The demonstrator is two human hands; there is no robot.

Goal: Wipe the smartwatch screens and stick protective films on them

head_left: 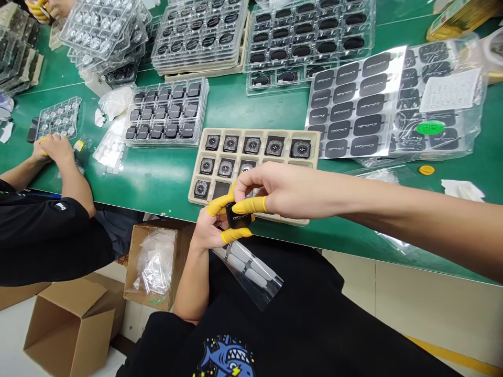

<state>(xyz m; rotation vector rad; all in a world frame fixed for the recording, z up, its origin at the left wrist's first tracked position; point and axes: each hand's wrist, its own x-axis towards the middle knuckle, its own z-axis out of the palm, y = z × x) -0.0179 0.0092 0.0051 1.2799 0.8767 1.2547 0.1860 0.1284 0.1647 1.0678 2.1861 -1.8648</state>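
My left hand, in yellow finger cots, is closed around a black smartwatch body with white lettering on its dark face. A clear sheet of pale rounded stickers hangs from the same hand, over my lap. From the right, my right hand reaches across with its fingers curled; its yellow-covered thumb presses on the watch face. Part of the watch is hidden by fingers. Just behind both hands lies a beige tray of watch bodies, backs up, with one bare compartment showing in the front row.
Sheets of dark printed stickers lie right of the tray. Clear trays of black watch parts stand behind, with taller stacks farther back. On the left a co-worker's hands are busy. Cardboard boxes stand below the table edge.
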